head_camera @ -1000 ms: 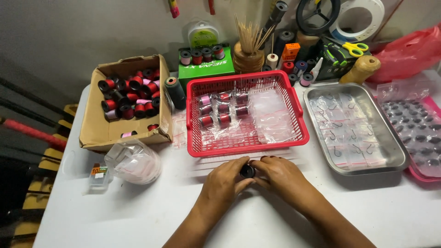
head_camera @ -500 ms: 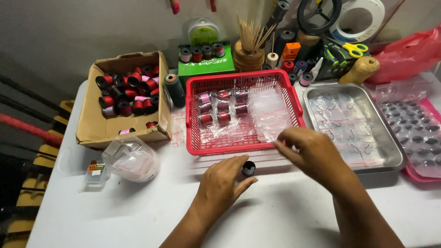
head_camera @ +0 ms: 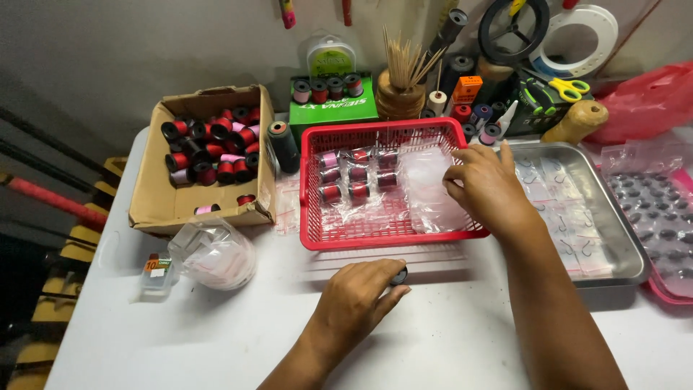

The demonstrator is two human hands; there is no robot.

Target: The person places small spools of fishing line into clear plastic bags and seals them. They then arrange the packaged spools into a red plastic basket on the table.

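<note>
Spool (head_camera: 399, 275) work here turns on keeping the two hands to separate jobs. The left hand (head_camera: 361, 292) lies near the front edge of the bench (head_camera: 462, 339), fingers curled closed around a small dark spool whose end peeks out at the fingertips; it sits just in front of the red basket (head_camera: 314, 195). The right hand (head_camera: 485, 185) reaches over the basket's right side, fingers pinching a clear plastic bag (head_camera: 433, 191) that lies inside it, beside the rows of bagged spools (head_camera: 359, 175) at the basket's back left.

To do this well, I judge the bag should be taken singly by one edge, since such film clings and several may lift together. The spool wants a firm hold by its flanges so the thread does not loosen. The metal tray (head_camera: 613, 260) stands just right of the basket, so the wrist should stay low and clear of its rim.
</note>
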